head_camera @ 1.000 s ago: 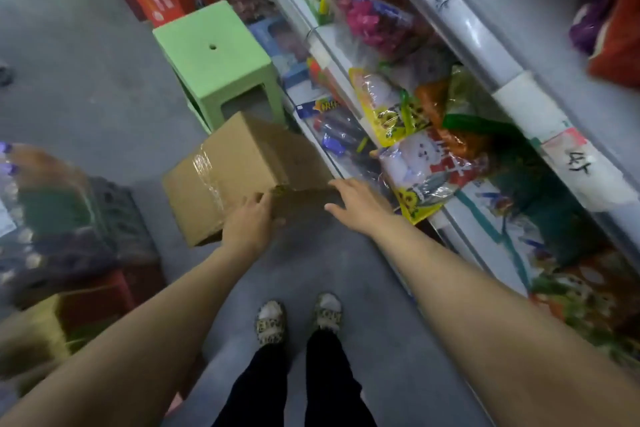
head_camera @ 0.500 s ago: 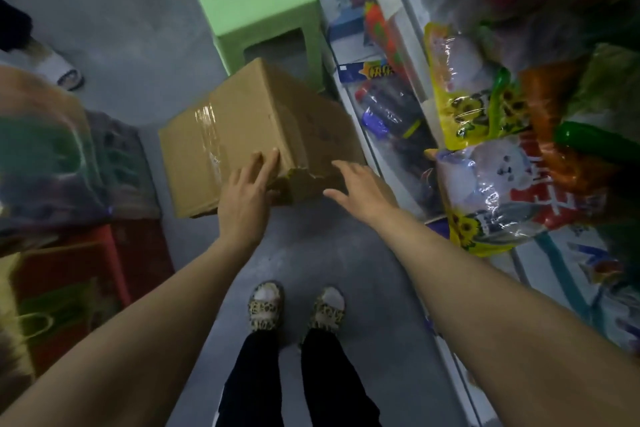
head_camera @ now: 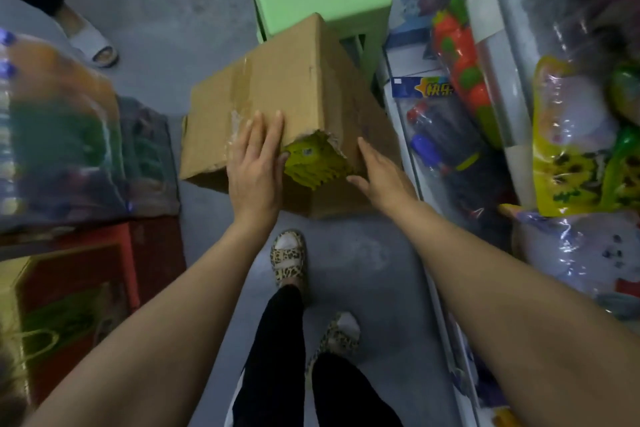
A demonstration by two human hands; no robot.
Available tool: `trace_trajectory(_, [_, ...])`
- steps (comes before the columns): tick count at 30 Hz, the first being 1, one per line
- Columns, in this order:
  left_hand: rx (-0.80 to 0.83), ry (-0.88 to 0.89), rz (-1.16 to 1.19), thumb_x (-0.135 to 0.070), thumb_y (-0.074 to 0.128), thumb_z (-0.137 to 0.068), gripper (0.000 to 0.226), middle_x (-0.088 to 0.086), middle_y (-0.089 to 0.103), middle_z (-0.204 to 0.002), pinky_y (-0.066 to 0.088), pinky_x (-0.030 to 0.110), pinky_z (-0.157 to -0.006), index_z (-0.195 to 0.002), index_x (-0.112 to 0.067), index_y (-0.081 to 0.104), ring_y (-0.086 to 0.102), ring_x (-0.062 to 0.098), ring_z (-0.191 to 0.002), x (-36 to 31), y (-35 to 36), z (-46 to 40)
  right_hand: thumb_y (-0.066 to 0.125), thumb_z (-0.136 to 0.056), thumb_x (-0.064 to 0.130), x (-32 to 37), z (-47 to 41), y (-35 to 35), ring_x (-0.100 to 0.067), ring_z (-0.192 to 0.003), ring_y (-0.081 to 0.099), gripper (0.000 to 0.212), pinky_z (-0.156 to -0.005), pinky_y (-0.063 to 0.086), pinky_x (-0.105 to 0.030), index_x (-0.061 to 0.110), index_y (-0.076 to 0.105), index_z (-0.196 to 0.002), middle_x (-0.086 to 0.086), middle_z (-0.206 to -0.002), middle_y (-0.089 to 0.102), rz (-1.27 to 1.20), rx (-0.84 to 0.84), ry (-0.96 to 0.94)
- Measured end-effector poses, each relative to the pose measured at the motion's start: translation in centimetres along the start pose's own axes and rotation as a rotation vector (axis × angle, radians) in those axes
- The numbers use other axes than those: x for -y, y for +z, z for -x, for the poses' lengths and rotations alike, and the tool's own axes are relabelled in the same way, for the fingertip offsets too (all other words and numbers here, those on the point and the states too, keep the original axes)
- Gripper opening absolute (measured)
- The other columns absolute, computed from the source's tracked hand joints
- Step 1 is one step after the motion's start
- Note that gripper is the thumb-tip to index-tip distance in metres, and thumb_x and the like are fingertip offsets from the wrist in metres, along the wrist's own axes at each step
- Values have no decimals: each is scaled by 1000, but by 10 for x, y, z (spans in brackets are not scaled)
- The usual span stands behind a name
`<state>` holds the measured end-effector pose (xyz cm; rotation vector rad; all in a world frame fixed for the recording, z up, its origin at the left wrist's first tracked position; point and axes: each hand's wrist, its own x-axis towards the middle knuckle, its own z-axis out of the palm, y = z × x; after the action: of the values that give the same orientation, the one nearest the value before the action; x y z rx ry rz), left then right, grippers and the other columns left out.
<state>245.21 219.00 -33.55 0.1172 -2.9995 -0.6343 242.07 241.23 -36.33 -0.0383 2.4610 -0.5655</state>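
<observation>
Left hand (head_camera: 254, 163) flat, fingers straight, pressing on box (head_camera: 294, 90) top. Right hand (head_camera: 381, 172) open, fingers extended beside the torn corner (yellow packs (head_camera: 317, 160) showing between the hands).

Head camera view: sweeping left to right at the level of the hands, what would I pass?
Plastic-wrapped bundle → left hand → yellow packets showing through the torn corner of the cardboard box → right hand → bagged blue toy → yellow sunflower-print bag.
</observation>
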Motion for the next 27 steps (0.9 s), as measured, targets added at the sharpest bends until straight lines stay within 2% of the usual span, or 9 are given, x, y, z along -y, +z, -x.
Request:
trace_trajectory(3, [11, -246, -7, -43, 47, -97, 76, 7, 3, -162, 3, 38, -121, -154, -17, 4, 0, 19, -149, 35, 9, 25, 57, -96, 39, 10, -18, 5, -29, -143, 34, 83, -109, 35, -41, 21, 4, -158, -4, -163, 20, -2, 5, 30])
trace_trajectory(5, [7, -465, 26, -47, 50, -93, 86, 10, -4, -161, -1, 37, -121, -153, -11, -1, -4, 19, -149, 58, 16, 39, 55, -98, 36, 13, -26, 10, -32, -138, 41, 82, -104, 39, -42, 22, 0, -158, -3, -164, 16, -1, -15, 38])
trace_trajectory(8, [40, -800, 216, -45, 54, -92, 90, 11, 1, -161, 7, 38, -121, -153, -9, -2, 6, 24, -149, 88, 38, 40, 53, -99, 24, 16, -40, 13, -39, -128, 50, 82, -98, 43, -43, 25, -5, -157, -8, -162, 21, 55, -67, 68])
trace_trajectory(11, [133, -996, 471, -42, 49, -96, 79, 6, 17, -160, 21, 37, -116, -154, -16, 1, 23, 25, -145, 112, 62, 24, 51, -97, 9, 20, -48, 10, -44, -111, 59, 82, -89, 46, -46, 21, -3, -157, -19, -152, 38, 163, -123, 61])
trace_trajectory(15, [110, -1035, 687, -39, 44, -100, 49, 5, 49, -143, 38, 37, -100, -146, -27, 33, 45, 26, -131, 130, 82, -2, 46, -96, 1, 18, -50, 6, -43, -88, 63, 79, -76, 47, -47, 17, -1, -157, -30, -119, 60, 283, -192, 47])
trace_trajectory(19, [34, -1212, 744, -37, 40, -101, 36, 7, 60, -122, 43, 40, -93, -126, -16, 55, 54, 28, -116, 143, 91, -20, 45, -95, 1, 16, -51, -4, -45, -84, 61, 79, -75, 45, -47, 21, 2, -158, -33, -95, 63, 314, -173, 85])
trace_trajectory(21, [31, -1146, 633, -35, 39, -102, 36, 7, 62, -111, 44, 39, -86, -119, -11, 59, 57, 25, -106, 143, 90, -22, 46, -96, 2, 19, -49, -12, -46, -85, 60, 78, -76, 44, -47, 20, 2, -158, -33, -94, 63, 344, -159, 85])
trace_trajectory(24, [39, -1084, 421, -37, 37, -102, 41, 13, 65, -102, 42, 37, -74, -109, -6, 63, 60, 31, -97, 140, 74, -23, 47, -97, 5, 33, -46, -27, -47, -88, 60, 75, -76, 44, -47, 16, 6, -158, -33, -97, 63, 396, -176, 45])
trace_trajectory(27, [79, -1046, 243, -41, 37, -101, 46, 19, 67, -100, 43, 38, -74, -102, -6, 66, 60, 36, -94, 136, 33, -29, 46, -98, 7, 56, -40, -48, -49, -92, 60, 67, -76, 44, -47, 14, 15, -157, -34, -102, 63, 414, -183, 46])
